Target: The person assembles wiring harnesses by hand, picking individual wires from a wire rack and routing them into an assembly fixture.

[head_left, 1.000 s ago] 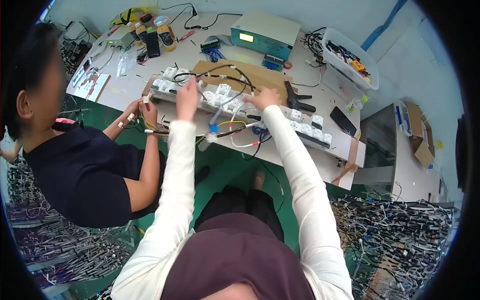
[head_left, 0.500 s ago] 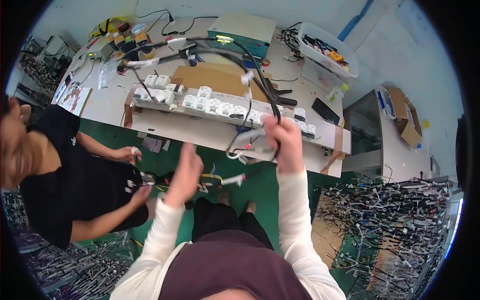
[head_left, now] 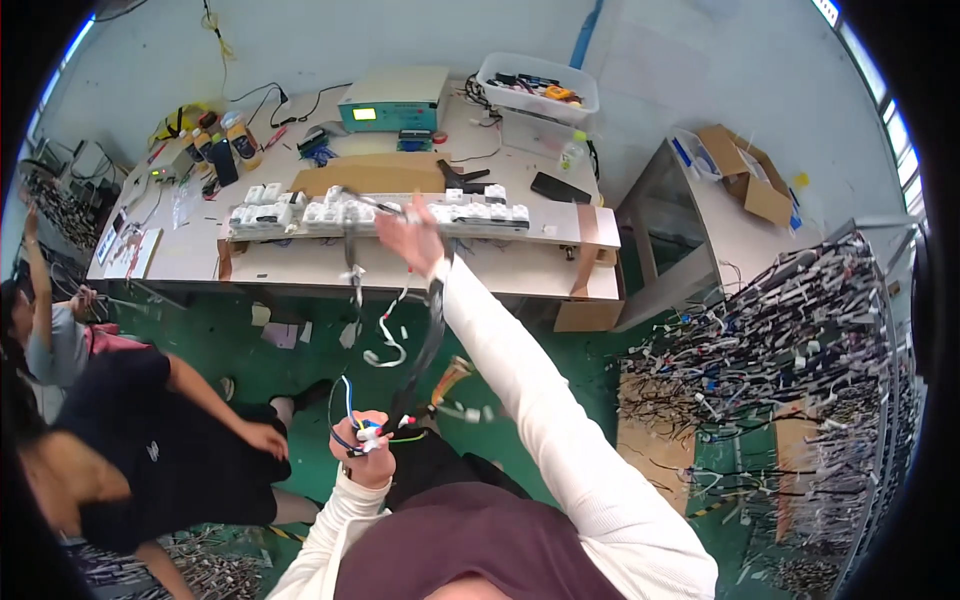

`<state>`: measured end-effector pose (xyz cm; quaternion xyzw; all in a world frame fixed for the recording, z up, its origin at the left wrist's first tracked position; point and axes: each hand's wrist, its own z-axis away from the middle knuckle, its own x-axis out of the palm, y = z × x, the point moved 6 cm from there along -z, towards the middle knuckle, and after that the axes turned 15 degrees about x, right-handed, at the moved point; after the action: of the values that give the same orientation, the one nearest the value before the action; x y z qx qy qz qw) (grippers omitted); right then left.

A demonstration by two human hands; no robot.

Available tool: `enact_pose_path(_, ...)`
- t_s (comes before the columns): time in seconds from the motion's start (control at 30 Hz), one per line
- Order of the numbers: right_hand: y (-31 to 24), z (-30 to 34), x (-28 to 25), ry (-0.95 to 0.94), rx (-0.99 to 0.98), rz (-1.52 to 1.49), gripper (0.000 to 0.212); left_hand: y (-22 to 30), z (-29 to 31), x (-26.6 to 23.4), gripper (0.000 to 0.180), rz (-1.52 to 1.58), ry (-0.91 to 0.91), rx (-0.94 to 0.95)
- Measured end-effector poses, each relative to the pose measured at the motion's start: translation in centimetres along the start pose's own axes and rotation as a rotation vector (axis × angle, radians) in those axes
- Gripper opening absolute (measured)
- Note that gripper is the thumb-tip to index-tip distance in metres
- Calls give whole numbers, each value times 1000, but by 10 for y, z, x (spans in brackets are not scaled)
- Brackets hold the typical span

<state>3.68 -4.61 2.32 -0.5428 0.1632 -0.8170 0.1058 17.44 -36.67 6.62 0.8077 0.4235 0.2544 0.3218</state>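
A black wire harness (head_left: 424, 340) with white connectors hangs between my two hands, in front of the workbench. My left hand (head_left: 362, 455), low and close to my body, is closed around one end of it, where connectors and a blue wire stick out. My right hand (head_left: 410, 245) is raised at the bench's front edge and holds the upper part of the harness, which runs between thumb and fingers and down past the wrist. Motion blurs these fingers. Loose branches of the harness dangle near a row of white connector blocks (head_left: 335, 215).
The workbench (head_left: 520, 270) carries a teal-fronted instrument (head_left: 395, 100), a cardboard sheet (head_left: 370, 175), a black phone (head_left: 560, 188) and bottles (head_left: 240, 140). A clear bin (head_left: 540, 85) holds tools. At right hang many harnesses (head_left: 740, 350). A co-worker in black (head_left: 170, 440) is close on my left.
My right hand has moved left with the harness, whose raised loop has dropped. My left hand has come down and closed on one end. The view has shifted, and the co-worker's hands no longer show a harness.
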Motion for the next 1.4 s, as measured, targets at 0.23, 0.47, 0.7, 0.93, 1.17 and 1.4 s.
enact_pose_path(0.23, -103, 13, -64, 350, -271, 587, 53, 108, -50, -46, 34, 264, 349, 222)
enact_pose_path(0.47, -19, -37, -32, -393, 7, -195, 62, 211, -115, -49, 35, 61, 207, 228)
enact_pose_path(0.7, -199, 170, 15, 390, -537, 1270, 67, 208, -128, -17, 30, 109, 59, 28)
enact_pose_path(0.93, -121, 393, 110, 14, -1123, 1342, 53, 219, -138, 160, 46, 478, -1556, 86)
enact_pose_path(1.17, -61, 537, -42, 365, -654, 1051, 31, 155, -165, 258, 49, 783, -936, -357)
enact_pose_path(1.4, 33, 630, -4, 737, -1382, 559, 76, 182, -108, 396, 40, 887, -1663, -90)
